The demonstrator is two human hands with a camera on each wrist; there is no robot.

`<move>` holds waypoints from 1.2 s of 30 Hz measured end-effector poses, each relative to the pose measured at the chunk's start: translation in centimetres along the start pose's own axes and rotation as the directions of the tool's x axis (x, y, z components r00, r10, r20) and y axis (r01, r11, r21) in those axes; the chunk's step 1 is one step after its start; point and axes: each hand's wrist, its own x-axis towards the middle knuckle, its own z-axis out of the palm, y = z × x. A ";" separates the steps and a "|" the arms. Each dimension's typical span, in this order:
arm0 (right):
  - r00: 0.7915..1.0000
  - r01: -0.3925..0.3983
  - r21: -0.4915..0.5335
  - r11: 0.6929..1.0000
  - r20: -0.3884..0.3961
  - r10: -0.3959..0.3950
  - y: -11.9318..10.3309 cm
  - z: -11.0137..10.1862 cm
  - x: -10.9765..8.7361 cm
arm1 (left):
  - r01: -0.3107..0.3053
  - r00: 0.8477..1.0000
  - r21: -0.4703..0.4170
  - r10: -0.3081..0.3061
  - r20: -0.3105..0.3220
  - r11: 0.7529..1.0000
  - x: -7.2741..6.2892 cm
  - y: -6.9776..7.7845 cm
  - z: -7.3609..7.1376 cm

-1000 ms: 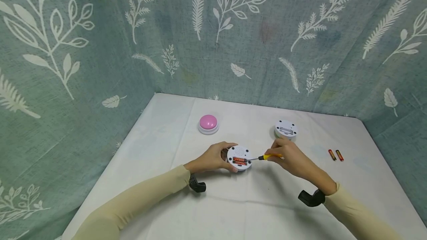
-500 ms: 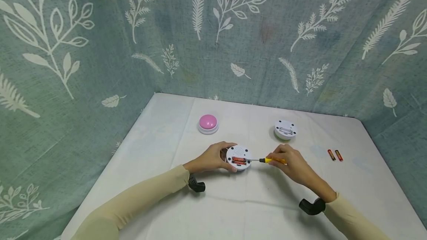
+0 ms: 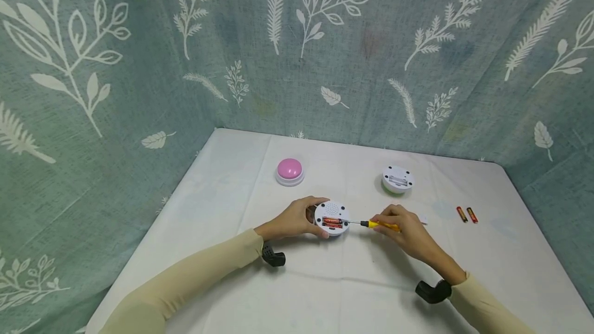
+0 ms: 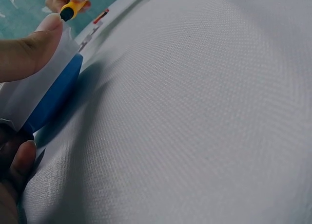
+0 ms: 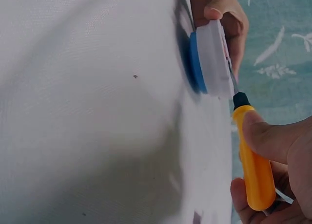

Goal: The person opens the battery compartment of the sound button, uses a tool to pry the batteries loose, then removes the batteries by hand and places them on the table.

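My left hand (image 3: 297, 219) grips a round white button unit (image 3: 328, 209) by its side, thumb at the near edge. The unit lies bottom up, its blue dome (image 5: 197, 63) facing the table. Two red batteries (image 3: 331, 222) sit side by side in its open compartment. In my right hand (image 3: 402, 227) is a screwdriver (image 3: 371, 224) with a yellow handle and black collar, held between thumb and fingers. Its thin metal shaft lies nearly level, pointing left, with the tip at the right end of the batteries.
A pink-domed button unit (image 3: 290, 170) stands upright at the back. Another unit (image 3: 397, 179), green underneath, lies bottom up behind my right hand. Two loose batteries (image 3: 466, 214) lie at the right. A small white piece (image 3: 423, 219) shows just behind my right hand.
My right hand has come down and slightly right, away from the green unit. The screwdriver has levelled out and its tip has shifted a little left. My left hand stays in place.
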 end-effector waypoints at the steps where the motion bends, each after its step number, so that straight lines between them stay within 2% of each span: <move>1: 1.000 0.027 -0.005 1.000 -0.006 -0.027 0.0 -0.1 0.1 | 0.001 1.000 0.004 -0.001 0.001 1.000 0.0 0.0 0.0; 4: 0.991 0.130 -0.047 0.990 -0.016 -0.131 -0.2 -0.8 0.6 | 0.004 1.000 0.011 -0.004 0.003 1.000 0.1 -0.1 0.1; 7: 0.969 0.242 -0.118 0.963 -0.017 -0.246 -0.7 -1.6 1.3 | 0.005 1.000 0.016 -0.005 0.006 1.000 0.2 -0.1 0.2; 10: 0.953 0.299 -0.162 0.940 0.006 -0.302 -1.7 -2.2 2.1 | 0.004 1.000 0.022 -0.004 0.004 1.000 0.2 -0.1 0.3; 14: 0.946 0.324 -0.189 0.927 0.034 -0.324 -2.9 -2.7 2.8 | 0.009 1.000 0.039 -0.009 -0.007 0.999 0.2 -0.1 0.3; 17: 0.949 0.313 -0.203 0.928 0.033 -0.313 -3.3 -2.7 3.0 | 0.017 1.000 0.038 -0.017 -0.015 0.999 0.2 0.0 0.3; 20: 0.959 0.278 -0.188 0.942 -0.002 -0.284 -2.9 -2.4 2.8 | 0.020 1.000 0.031 -0.019 -0.019 0.999 0.2 0.0 0.3; 23: 0.974 0.216 -0.153 0.965 -0.037 -0.224 -2.2 -1.8 2.1 | 0.021 0.999 0.024 -0.020 -0.025 1.000 0.2 0.1 0.3; 28: 0.994 0.092 -0.096 0.991 -0.051 -0.097 -0.9 -0.8 1.0 | 0.029 0.999 0.002 -0.029 -0.029 1.000 0.2 0.0 0.4; 32: 0.996 0.046 -0.066 0.997 -0.073 -0.051 -0.5 -0.1 0.4 | 0.025 0.999 0.007 -0.025 -0.028 1.000 0.2 -0.1 0.4; 36: 0.994 0.039 -0.031 0.999 -0.101 -0.042 -0.3 0.3 0.1 | 0.022 0.999 0.009 -0.022 -0.029 1.000 0.2 -0.2 0.3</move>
